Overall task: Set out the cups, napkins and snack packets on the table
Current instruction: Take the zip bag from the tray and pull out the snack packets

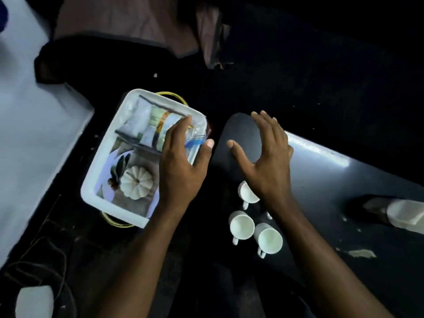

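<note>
A white tray point(107, 157) with yellow handles sits left of the dark table point(332, 180). Its floor bears a picture of a white pumpkin. In the tray's far half lie snack packets point(146, 125) in clear wrapping. My left hand point(181, 166) reaches over the tray's right rim and grips a clear packet with a blue strip point(195, 142). My right hand point(263, 154) hovers open above the table's left end, fingers spread, holding nothing. Three white cups point(242, 226) stand together on the table below my right hand; the farthest one point(247, 193) is partly hidden by my wrist.
A pale surface point(34, 134) fills the left side. A white object point(406, 214) lies on the table at the right edge. Thin cables point(46, 249) and a white shape point(34, 301) sit at the lower left. Pinkish cloth point(126, 21) lies at the top.
</note>
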